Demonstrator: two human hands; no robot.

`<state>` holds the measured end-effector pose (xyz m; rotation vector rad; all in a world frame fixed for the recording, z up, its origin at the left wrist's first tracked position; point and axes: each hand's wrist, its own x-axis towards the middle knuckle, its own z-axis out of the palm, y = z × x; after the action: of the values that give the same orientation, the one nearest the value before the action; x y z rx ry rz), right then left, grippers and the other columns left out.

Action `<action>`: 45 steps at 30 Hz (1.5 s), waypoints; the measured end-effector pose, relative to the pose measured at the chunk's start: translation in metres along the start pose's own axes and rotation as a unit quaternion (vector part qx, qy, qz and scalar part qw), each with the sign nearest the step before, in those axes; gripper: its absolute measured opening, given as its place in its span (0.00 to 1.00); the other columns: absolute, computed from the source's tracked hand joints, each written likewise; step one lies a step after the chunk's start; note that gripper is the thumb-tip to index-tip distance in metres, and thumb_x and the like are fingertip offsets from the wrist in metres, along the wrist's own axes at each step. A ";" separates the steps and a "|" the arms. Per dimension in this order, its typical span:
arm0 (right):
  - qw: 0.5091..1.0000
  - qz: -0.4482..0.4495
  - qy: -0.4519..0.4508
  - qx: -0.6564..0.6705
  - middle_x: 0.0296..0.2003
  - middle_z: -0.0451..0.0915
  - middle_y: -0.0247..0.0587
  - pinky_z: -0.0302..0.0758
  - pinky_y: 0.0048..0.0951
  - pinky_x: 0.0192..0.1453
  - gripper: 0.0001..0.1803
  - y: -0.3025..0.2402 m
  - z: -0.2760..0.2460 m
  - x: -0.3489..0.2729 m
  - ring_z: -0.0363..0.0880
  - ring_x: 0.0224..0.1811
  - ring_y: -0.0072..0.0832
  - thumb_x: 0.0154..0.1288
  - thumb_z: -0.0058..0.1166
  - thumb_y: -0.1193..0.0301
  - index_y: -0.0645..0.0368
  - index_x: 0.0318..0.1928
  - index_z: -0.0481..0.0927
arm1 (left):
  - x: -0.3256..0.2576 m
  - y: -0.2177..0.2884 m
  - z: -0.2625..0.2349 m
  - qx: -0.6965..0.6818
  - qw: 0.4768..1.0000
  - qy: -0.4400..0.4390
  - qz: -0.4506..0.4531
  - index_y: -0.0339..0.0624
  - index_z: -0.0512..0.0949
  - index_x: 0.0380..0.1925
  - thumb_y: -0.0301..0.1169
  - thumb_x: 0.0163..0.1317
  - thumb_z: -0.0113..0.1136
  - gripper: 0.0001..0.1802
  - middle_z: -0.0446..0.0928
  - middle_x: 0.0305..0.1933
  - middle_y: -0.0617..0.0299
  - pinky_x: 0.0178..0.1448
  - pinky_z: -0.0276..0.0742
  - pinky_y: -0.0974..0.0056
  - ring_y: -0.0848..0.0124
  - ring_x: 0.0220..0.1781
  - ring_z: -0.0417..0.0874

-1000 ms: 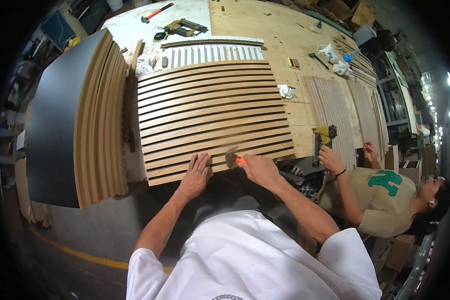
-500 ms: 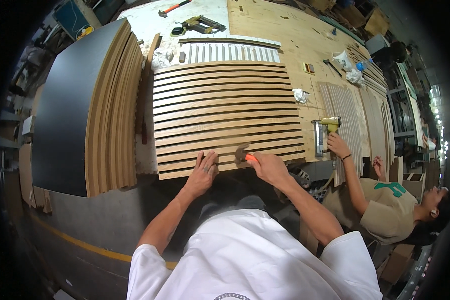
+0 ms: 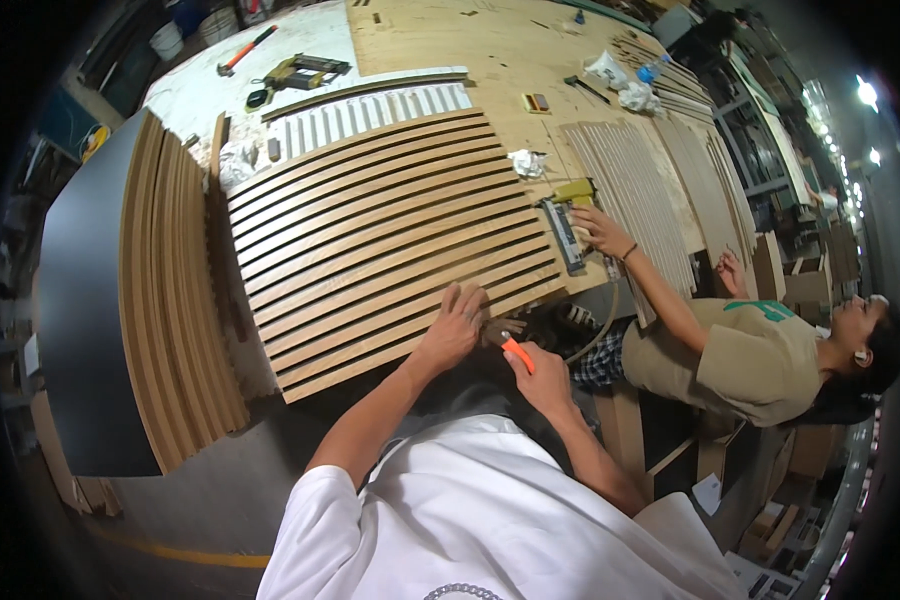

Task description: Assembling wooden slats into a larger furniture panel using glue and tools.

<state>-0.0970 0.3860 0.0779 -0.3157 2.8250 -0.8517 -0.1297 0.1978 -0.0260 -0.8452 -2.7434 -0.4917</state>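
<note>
Head view: my left hand (image 3: 452, 330) lies flat, fingers spread, on the near edge of the slatted wood panel (image 3: 390, 240) on the workbench (image 3: 490, 50). My right hand (image 3: 542, 375), just off that edge, is closed around an orange-handled tool (image 3: 517, 354). Beyond the panel's right end, a co-worker's hand (image 3: 602, 232) grips a nail gun (image 3: 568, 215).

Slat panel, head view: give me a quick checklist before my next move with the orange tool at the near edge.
1. Left hand flat on the slat panel, steadying it: ok.
2. Right hand gripping the orange tool: ok.
3. Tool tip clear of left fingers: cannot tell, they sit very close.
4. Co-worker's hand on the nail gun at the panel's far end, away from my hands: ok.
5. Panel fully supported at the near edge: cannot tell.
</note>
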 end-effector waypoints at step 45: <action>0.997 0.043 -0.041 -0.050 0.27 0.80 0.51 0.74 0.45 0.35 0.15 0.052 -0.077 0.043 0.78 0.32 0.53 0.64 0.57 0.57 0.57 0.38 0.80 | -0.132 -0.049 -0.118 0.009 0.984 -0.169 -0.052 0.26 0.80 0.40 0.31 0.56 0.58 0.17 0.61 0.67 0.38 0.74 0.51 0.44 0.49 0.71 0.60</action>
<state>-0.1631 0.4575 0.1076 -0.2359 2.7883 -0.6665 -0.0380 0.0486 0.0291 -0.8533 -3.1093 -0.3710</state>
